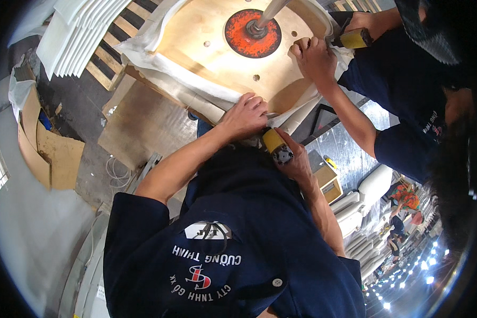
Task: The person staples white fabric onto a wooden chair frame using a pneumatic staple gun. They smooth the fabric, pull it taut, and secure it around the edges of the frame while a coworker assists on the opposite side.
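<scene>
A pale plywood seat panel (212, 69) lies with its edges wrapped in white padding and fabric (188, 90). On its middle sits a worn red-orange disc (238, 40) with a metal rod standing on it. My left hand (244, 116) pinches the fabric at the panel's near edge, its fingers bent over the rim. My right hand (298, 161) is wrapped around a yellow and black staple gun (275, 143); its nose is hidden close beside my left hand.
At the right a co-worker's hand (317, 61) presses the same panel's edge, and their other hand holds a similar yellow tool (355, 38). White stacked sheets (79, 32) rest near a wooden pallet (111, 53). Cardboard (58, 153) lies at left, a small wooden box (327, 183) at right.
</scene>
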### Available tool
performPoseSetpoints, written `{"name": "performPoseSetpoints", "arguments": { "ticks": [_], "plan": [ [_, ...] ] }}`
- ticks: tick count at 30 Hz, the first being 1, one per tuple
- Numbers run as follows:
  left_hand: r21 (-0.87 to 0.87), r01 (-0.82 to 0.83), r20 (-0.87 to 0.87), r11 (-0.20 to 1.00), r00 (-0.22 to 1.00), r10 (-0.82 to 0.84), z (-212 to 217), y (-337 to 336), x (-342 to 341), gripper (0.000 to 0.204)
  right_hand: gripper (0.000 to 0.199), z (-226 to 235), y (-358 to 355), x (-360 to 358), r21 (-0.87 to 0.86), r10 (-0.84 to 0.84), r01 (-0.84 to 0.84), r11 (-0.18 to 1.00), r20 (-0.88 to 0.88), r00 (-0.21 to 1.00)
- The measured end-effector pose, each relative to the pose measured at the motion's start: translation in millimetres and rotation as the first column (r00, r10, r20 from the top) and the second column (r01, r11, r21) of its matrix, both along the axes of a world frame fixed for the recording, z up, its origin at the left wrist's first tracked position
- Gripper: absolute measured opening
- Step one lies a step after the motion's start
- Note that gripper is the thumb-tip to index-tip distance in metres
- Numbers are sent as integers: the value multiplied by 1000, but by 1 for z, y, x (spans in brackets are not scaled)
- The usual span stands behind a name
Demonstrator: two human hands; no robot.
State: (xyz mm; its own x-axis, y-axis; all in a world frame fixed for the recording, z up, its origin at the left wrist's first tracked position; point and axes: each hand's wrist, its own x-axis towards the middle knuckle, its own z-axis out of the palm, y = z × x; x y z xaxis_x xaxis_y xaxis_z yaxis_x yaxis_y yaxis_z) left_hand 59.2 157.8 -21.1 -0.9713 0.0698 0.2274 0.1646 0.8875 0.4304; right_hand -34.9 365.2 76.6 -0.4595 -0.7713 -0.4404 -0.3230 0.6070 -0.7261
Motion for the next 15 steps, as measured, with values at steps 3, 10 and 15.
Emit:
{"name": "performPoseSetpoints", "arguments": {
  "ticks": [3, 10, 15],
  "plan": [
    [-5, -1, -45, 1000, 999, 1, 0, -1, 0, 16, 70, 9, -9, 7, 132, -36, 33, 991, 26, 999],
    [47, 42, 73, 998, 996, -46, 20, -7, 0, 17, 70, 2, 12, 5, -22, -86, 86, 996, 33, 996],
    [5, -80, 36, 997, 996, 80, 22, 8, -10, 19, 72, 0, 43, -1, -100, -95, 100, 990, 57, 994]
  ]
}}
